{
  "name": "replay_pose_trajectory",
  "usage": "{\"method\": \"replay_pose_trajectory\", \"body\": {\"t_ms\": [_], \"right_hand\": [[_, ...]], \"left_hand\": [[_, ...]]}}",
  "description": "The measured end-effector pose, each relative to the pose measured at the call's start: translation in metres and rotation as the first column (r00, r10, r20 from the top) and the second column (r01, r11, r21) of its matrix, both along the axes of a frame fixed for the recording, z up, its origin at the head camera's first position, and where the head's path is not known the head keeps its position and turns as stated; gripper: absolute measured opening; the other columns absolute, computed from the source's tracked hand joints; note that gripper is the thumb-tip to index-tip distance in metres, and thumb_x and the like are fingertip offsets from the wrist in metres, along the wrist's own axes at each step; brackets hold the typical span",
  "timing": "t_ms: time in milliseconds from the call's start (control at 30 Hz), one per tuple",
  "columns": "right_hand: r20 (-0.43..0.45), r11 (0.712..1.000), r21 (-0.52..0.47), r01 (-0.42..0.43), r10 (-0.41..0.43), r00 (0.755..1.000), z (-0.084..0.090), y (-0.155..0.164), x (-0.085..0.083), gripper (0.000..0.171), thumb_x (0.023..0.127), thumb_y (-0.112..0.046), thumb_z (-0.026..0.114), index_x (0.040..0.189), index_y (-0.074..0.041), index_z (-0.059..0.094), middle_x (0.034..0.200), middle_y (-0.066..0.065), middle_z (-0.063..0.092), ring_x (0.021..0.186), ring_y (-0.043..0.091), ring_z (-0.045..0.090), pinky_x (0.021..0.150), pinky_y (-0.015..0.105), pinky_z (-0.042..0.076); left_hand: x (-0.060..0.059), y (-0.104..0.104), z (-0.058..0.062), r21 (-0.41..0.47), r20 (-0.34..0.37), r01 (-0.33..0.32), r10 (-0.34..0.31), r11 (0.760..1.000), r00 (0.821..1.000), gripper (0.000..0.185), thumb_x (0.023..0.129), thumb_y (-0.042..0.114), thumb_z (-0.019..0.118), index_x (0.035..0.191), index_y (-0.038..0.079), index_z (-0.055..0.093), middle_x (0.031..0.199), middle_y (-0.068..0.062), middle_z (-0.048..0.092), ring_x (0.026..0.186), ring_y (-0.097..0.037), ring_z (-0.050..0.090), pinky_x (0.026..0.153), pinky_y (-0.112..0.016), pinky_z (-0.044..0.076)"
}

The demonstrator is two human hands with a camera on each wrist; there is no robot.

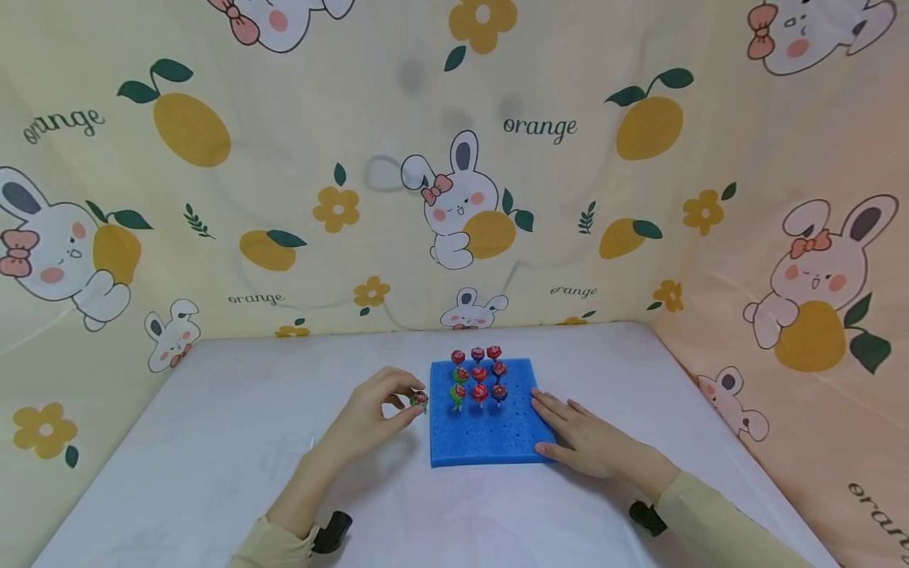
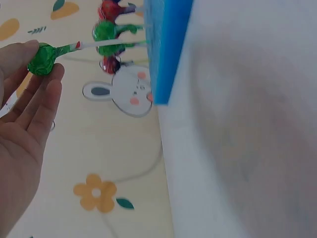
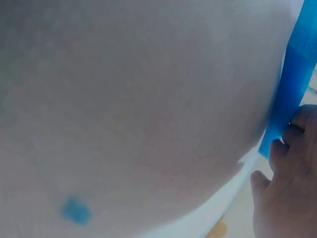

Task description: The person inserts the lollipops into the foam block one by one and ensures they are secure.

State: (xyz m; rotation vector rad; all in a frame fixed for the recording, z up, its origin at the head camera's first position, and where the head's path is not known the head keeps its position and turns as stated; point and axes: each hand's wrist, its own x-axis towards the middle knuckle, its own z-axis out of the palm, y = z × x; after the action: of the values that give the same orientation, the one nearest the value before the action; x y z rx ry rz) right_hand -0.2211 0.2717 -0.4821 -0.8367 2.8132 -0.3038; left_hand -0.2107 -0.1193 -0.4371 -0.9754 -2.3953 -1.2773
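Observation:
My left hand (image 1: 383, 402) pinches a green-wrapped lollipop (image 2: 43, 59) by its candy head, just left of the blue foam board (image 1: 483, 448). In the left wrist view its white stick (image 2: 99, 44) points toward the board. Several lollipops (image 1: 479, 373) stand upright in the board in three rows, with red, green and dark wrappers. At the board's right edge my right hand (image 1: 585, 434) rests with fingers extended, fingertips on the foam. The right wrist view shows that hand (image 3: 292, 168) against the board's blue side (image 3: 290, 84).
Small holes dot the front part of the board. A white cloth (image 1: 234, 442) covers the table. A patterned curtain with rabbits and oranges (image 1: 454, 205) hangs behind and at both sides. Dark bands (image 1: 332, 532) sit at the wrists near the beige sleeves.

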Motion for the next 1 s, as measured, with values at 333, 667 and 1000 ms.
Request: {"method": "replay_pose_trajectory", "body": {"t_ms": [333, 667, 1000], "right_hand": [[0.002, 1.000, -0.008, -0.004, 0.004, 1.000, -0.002, 0.000, 0.000, 0.086, 0.104, -0.064, 0.045, 0.165, -0.008, 0.022, 0.174, 0.009, 0.016, 0.158, 0.034, 0.020, 0.125, 0.060, 0.018], [0.020, 1.000, 0.001, 0.012, -0.012, 1.000, 0.002, -0.001, -0.001, 0.088, 0.103, -0.066, 0.046, 0.166, -0.009, 0.022, 0.174, 0.009, 0.015, 0.158, 0.034, 0.019, 0.125, 0.060, 0.017], [0.020, 1.000, -0.002, 0.008, -0.008, 1.000, 0.002, -0.001, 0.000, 0.088, 0.103, -0.065, 0.046, 0.166, -0.009, 0.022, 0.174, 0.009, 0.015, 0.158, 0.033, 0.019, 0.125, 0.060, 0.018]], "left_hand": [[-0.004, 0.034, 0.001, -0.023, 0.025, 0.039, -0.038, 0.999, 0.999, 0.024, 0.094, 0.009, 0.078, 0.117, 0.009, 0.072, 0.114, 0.000, 0.069, 0.102, -0.014, 0.065, 0.082, -0.033, 0.060], [-0.009, 0.049, -0.003, -0.083, 0.061, 0.074, -0.069, 0.994, 0.996, 0.024, 0.095, 0.011, 0.077, 0.118, 0.013, 0.070, 0.112, 0.003, 0.069, 0.101, -0.013, 0.066, 0.082, -0.037, 0.060], [-0.010, 0.056, -0.011, -0.160, 0.140, 0.047, -0.025, 0.986, 0.990, 0.022, 0.097, 0.013, 0.075, 0.119, 0.015, 0.070, 0.114, 0.004, 0.067, 0.103, -0.013, 0.066, 0.085, -0.026, 0.057]]}}
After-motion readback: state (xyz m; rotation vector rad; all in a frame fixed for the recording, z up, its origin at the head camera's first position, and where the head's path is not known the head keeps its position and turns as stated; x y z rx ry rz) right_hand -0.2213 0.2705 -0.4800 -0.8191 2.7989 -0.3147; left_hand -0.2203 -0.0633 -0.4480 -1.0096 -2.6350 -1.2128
